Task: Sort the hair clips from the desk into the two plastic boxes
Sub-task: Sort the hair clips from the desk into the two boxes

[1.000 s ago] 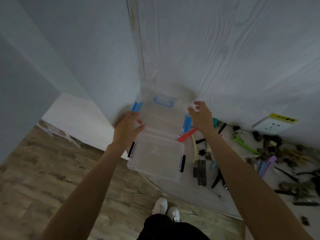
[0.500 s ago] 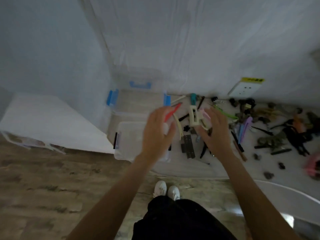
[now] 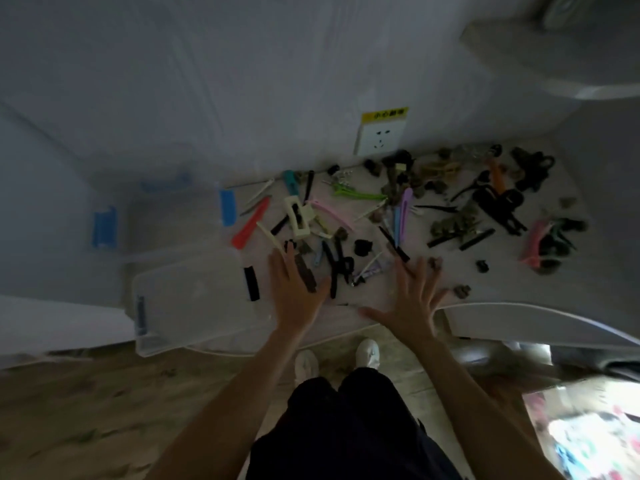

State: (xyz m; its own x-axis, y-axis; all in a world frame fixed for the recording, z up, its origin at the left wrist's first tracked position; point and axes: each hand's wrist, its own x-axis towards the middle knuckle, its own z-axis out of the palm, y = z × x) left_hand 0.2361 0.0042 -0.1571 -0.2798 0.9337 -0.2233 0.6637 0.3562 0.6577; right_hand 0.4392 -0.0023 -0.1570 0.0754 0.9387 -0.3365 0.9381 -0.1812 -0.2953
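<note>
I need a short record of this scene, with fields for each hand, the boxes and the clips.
left hand: open, fingers spread, over the desk edge, holding nothing
right hand: open, fingers spread, holding nothing
near box: clear plastic, black latches, looks empty
far box: clear, blue latches, blurred against the wall
hair clips: scattered over the desk, right of the boxes
red clip: lies beside the far box

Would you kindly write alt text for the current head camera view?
A person's left hand and right hand hover open, fingers spread, over a white desk strewn with colourful hair clips. Two clear plastic boxes sit at the left.
</note>
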